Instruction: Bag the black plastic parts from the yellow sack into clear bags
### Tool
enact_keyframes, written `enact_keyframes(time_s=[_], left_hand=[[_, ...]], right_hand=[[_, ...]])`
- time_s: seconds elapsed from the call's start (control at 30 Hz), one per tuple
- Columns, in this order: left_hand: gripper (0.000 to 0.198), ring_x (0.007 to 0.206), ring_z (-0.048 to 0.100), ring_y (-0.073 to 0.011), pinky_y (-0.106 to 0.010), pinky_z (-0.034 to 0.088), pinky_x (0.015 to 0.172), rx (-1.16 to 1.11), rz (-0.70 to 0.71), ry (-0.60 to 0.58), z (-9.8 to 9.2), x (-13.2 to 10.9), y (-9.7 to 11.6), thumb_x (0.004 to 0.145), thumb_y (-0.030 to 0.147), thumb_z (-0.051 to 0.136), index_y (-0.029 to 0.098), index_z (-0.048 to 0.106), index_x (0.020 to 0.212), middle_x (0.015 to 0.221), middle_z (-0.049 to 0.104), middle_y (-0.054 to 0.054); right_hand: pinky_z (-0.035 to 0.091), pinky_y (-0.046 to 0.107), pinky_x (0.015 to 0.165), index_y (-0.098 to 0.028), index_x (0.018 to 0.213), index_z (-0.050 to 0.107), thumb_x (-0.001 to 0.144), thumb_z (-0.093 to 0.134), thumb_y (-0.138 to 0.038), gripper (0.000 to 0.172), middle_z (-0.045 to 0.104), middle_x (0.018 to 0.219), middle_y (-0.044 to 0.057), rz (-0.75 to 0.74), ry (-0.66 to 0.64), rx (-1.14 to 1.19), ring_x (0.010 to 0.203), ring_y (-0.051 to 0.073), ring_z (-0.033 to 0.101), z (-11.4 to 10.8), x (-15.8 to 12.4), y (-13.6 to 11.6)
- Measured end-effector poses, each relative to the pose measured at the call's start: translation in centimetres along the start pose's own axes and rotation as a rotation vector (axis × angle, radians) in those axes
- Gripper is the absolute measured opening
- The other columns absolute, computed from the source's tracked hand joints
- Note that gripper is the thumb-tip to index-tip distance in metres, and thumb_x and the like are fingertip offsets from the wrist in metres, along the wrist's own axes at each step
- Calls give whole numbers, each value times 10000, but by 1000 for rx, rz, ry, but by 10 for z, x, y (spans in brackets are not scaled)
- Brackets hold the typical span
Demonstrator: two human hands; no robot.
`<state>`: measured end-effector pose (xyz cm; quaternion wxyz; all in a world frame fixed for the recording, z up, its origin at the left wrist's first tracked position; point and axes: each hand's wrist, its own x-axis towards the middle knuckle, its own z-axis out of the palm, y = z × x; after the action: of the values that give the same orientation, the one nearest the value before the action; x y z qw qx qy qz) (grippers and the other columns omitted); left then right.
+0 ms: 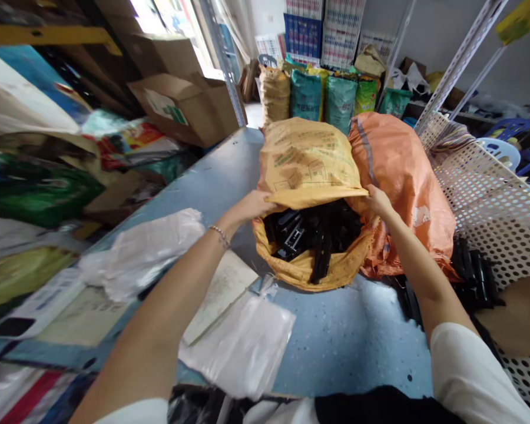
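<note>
A yellow woven sack (309,156) lies on the blue table with its mouth toward me. Black plastic parts (318,229) fill the opening, and some rest on its lower lip. My left hand (255,206) grips the upper edge of the mouth at its left corner. At the right corner my right hand (377,200) pinches the same edge, so the rim is stretched between both hands. An orange woven sack (401,176) leans beside it on the right, close behind my right hand. How far back the black parts reach inside is hidden.
Clear plastic bags (251,341) and a pale flat board (221,288) lie on the blue table (335,341). More black parts (474,271) sit at right near a perforated white panel (490,194). Filled sacks (307,94) stand behind; cardboard boxes (181,100) are at left.
</note>
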<state>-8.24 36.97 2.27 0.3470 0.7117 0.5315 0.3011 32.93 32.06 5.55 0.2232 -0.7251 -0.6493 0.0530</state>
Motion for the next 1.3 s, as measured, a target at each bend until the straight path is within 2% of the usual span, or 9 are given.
enact_keyframes(time_s=[0.1, 0.2, 0.37, 0.5, 0.63, 0.73, 0.9, 1.13, 1.3], left_hand=[[274, 811, 666, -263, -328, 509, 727, 183, -155, 122, -1, 6, -8, 800, 389, 645, 123, 694, 840, 770, 701, -86], [385, 1064, 635, -343, -436, 495, 902, 399, -237, 308, 13, -11, -14, 781, 231, 639, 83, 624, 1137, 1147, 653, -221], [655, 1392, 374, -384, -555, 277, 1150, 509, 22, 531, 47, -90, 7, 777, 120, 566, 119, 420, 1416, 1475, 419, -218], [490, 1272, 533, -321, -452, 374, 1110, 362, 204, 156, 107, -149, 38, 873, 236, 542, 157, 488, 1353, 1310, 589, -175], [827, 1174, 617, -365, -445, 476, 979, 152, -5, -122, 168, -172, 47, 807, 346, 682, 98, 296, 1495, 1295, 608, -247], [886, 1168, 627, -324, -422, 492, 962, -230, -74, -184, 176, -194, 45, 802, 342, 673, 123, 229, 1536, 1329, 602, -218], [624, 797, 672, -188, -300, 535, 689, -951, -242, -538, 152, -270, 59, 858, 566, 545, 158, 532, 1329, 1102, 688, -133], [541, 610, 574, -97, -228, 459, 565, -961, -351, -355, 153, -328, 74, 767, 620, 693, 174, 578, 1051, 826, 614, -3], [451, 587, 562, -123, -247, 438, 541, -728, -263, -298, 162, -342, 71, 834, 602, 619, 191, 564, 1011, 728, 587, 16]], right_hand=[[478, 405, 865, -145, 1279, 575, 862, 591, -339, 460, 595, 1242, 179, -73, 38, -108, 1029, 301, 586, 17, -11, -21], [388, 543, 1037, -164, 1409, 494, 879, 600, -371, 579, 495, 1380, 193, -237, 151, -132, 1257, 374, 459, 27, -54, -45], [355, 512, 1121, -272, 1357, 559, 952, 497, -368, 422, 509, 1363, 128, -273, 197, 86, 1310, 311, 453, 44, -157, -59], [462, 503, 1026, -194, 1212, 639, 940, 460, -335, 355, 644, 1138, 140, -1, -34, 439, 1110, 285, 599, 91, -207, -63], [515, 456, 969, -185, 1196, 645, 937, 427, -321, 365, 693, 1122, 116, 91, -114, 618, 1079, 245, 643, 120, -234, -66], [571, 376, 800, -192, 1272, 594, 964, 394, -387, 416, 696, 1122, 111, 102, -145, 749, 955, 217, 685, 103, -259, -62], [536, 378, 831, -218, 1274, 576, 954, 501, -472, 415, 661, 1145, 110, -86, -111, 663, 970, 231, 644, 50, -303, -69], [494, 372, 819, -225, 1095, 631, 964, 486, -544, 374, 662, 986, 105, -296, -180, 321, 903, 247, 614, 19, -331, -88], [473, 314, 714, -224, 876, 615, 968, 406, -628, 464, 616, 804, 53, -239, -303, 511, 767, 192, 575, 22, -335, -92]])
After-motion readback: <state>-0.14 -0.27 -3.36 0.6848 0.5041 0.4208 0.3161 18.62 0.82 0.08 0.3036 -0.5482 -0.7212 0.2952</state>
